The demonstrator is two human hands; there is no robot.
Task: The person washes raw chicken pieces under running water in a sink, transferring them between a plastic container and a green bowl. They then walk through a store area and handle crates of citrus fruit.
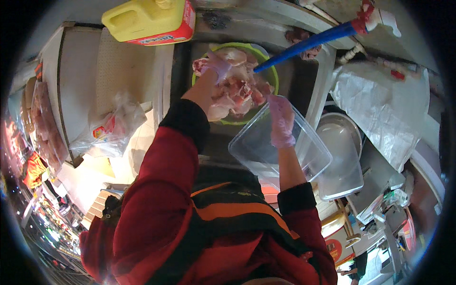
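Observation:
A yellow-green basin [274, 76] stands in a dark sink [296, 80], heaped with pieces of raw meat [237, 87], seemingly poultry, in water. My left hand [220, 68], in a thin translucent glove, reaches into it and grips a meat piece [200, 66] whose red end sticks out at the left rim. Its fingertips are partly hidden. My right hand [282, 123], gloved too, holds a clear rectangular plastic container [249, 142] by its rim, tilted over the sink's near right edge. A blue hose [306, 44] slants down from the upper right, its end above the basin.
A yellow jug [146, 21] with a red label stands at the back left. Dark red meat [309, 50] lies behind the hose. On the right are another translucent container [338, 167], a round metal bowl [351, 124] and white sheeting [384, 103]. A plastic bag [114, 128] hangs left.

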